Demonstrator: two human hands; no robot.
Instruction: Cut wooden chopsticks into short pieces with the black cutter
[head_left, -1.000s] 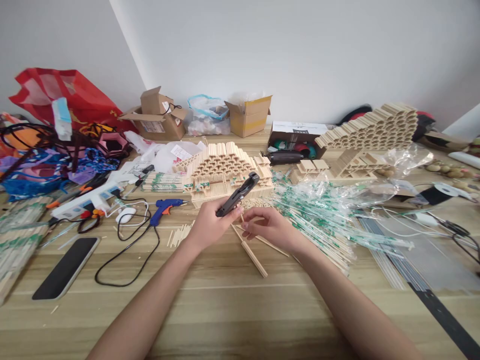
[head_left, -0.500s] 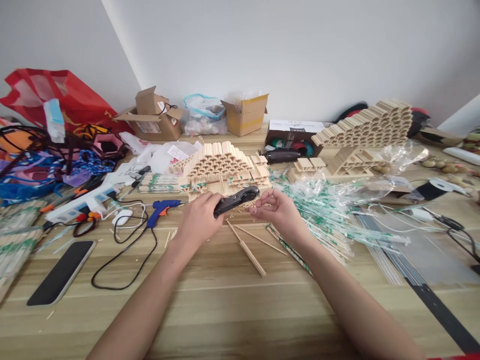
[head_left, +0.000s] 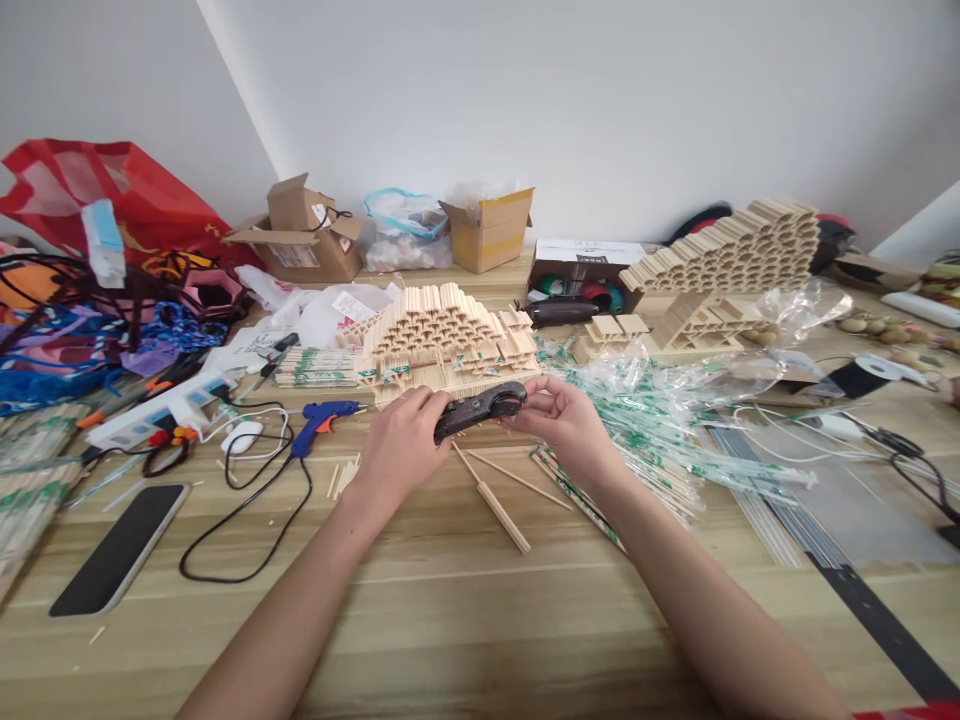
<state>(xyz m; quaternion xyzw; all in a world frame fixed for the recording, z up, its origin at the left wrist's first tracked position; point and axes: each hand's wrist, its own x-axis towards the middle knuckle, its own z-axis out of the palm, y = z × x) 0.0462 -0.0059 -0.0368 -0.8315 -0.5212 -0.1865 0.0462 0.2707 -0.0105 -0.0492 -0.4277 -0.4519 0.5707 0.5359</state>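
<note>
Above the wooden table, left hand's fingers clench one black tool; right hand's touch it.

You can't read any words here, since the green print on the chopstick packs and the box label are too tiny.

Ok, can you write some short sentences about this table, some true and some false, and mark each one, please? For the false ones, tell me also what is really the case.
The left hand grips a dark pliers-like tool: true.
The right hand holds a blue hot glue gun: false, the glue gun lies on the table, to the left of the hands.
A stepped structure of wooden sticks stands beyond the hands: true.
The smartphone stands upright against the wall: false, it lies flat on the table, at the left.
</note>
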